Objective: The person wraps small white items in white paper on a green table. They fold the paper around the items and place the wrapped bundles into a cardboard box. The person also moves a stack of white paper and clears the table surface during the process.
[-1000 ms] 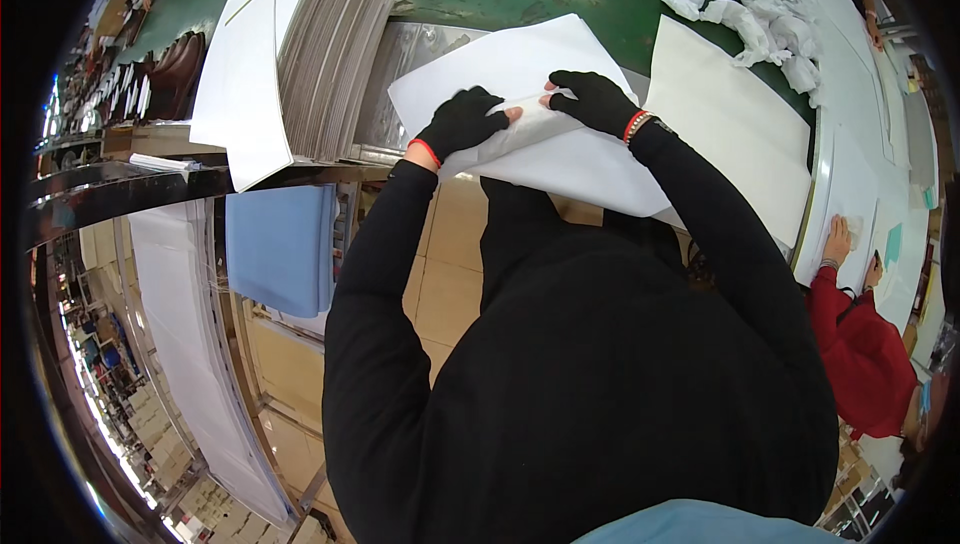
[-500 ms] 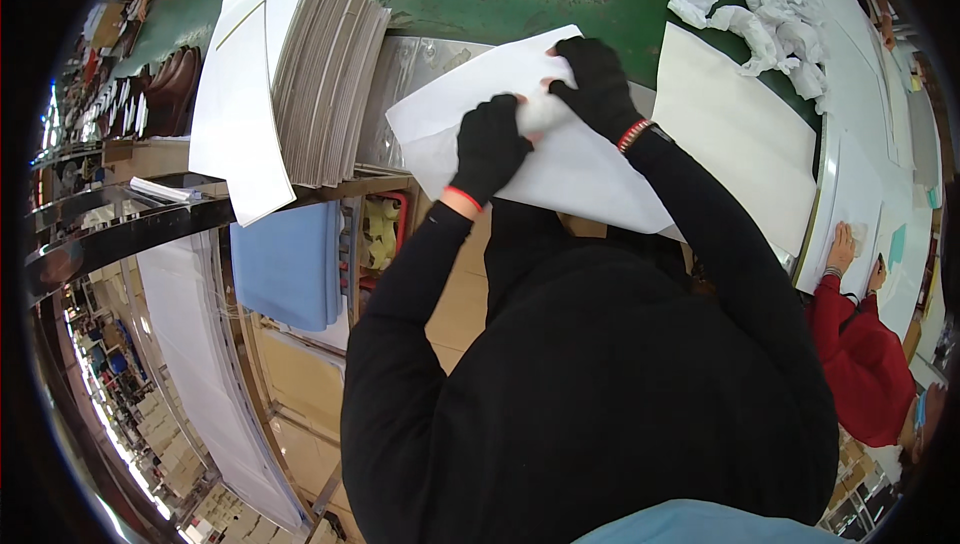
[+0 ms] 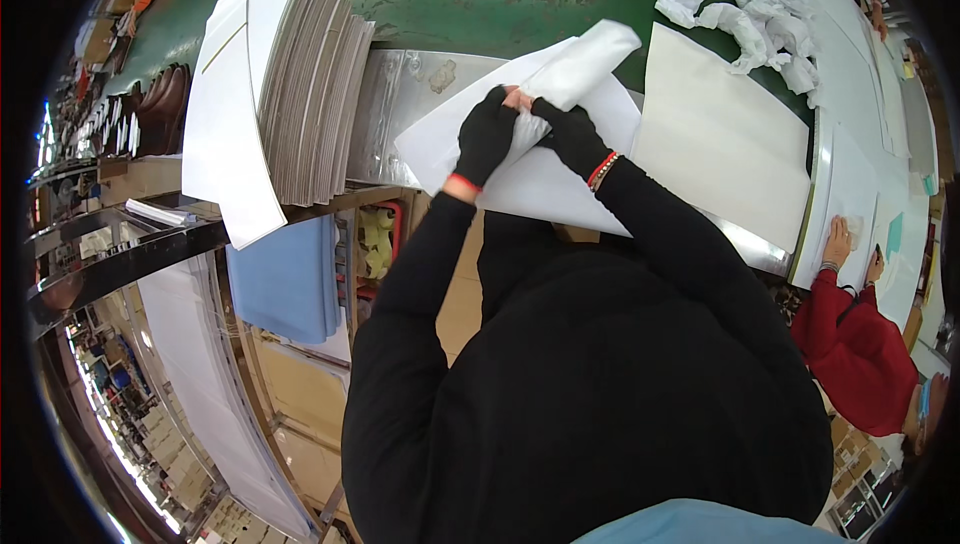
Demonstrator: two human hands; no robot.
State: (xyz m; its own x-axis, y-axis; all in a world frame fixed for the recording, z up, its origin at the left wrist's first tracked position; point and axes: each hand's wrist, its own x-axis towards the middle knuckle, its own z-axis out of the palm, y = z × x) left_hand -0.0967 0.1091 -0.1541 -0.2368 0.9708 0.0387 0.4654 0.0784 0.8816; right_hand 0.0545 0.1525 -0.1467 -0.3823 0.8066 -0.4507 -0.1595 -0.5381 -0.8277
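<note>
My left hand (image 3: 489, 130) and my right hand (image 3: 571, 138), in black fingerless gloves, meet close together over the bench. Between them they pinch a thin white sheet of tissue paper (image 3: 582, 66), gathered in at its middle. Its far end flares out beyond my fingers and is slightly blurred. Below it lies flat white paper (image 3: 560, 189), sticking out toward me past the bench edge. A separate off-white stack of paper (image 3: 722, 129) rests to the right of my right hand. Crumpled white paper wads (image 3: 762, 9) are heaped at the far right.
A tall stack of white-topped boards (image 3: 318, 94) leans at the left on the green bench (image 3: 450, 4), beside a metal plate (image 3: 385, 109). Blue folded material (image 3: 285, 279) hangs below. A co-worker in a red sleeve (image 3: 850, 344) works at a white table on the right. Brown shoes (image 3: 165, 104) stand far left.
The small white bundle between my hands has given way to a longer gathered sheet reaching up and right. My right hand has come down, nearer to my left.
</note>
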